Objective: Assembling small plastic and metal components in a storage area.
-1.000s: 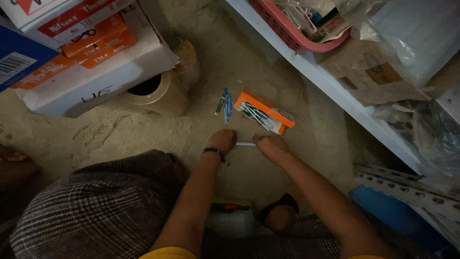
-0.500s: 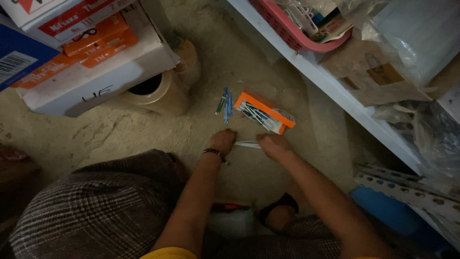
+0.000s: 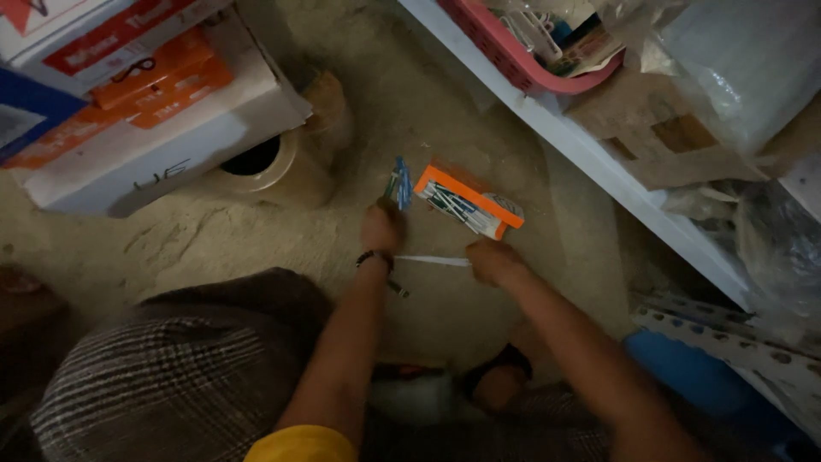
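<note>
Both arms stretch down toward the orange-edged packet on the sandy floor. The left hand, just left of the packet, touches the blue pens; its grip is unclear. The right hand, just below the packet, pinches a thin white strip.

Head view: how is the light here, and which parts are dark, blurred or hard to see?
Head view: dim, warm light; the sandy floor is brightest in the middle, the lower corners fall into shadow. The left hand and right hand are soft, the white strip between them is pale but clear. The orange packet shows well; the shelf edge leans as if bent by the wide lens.
</note>
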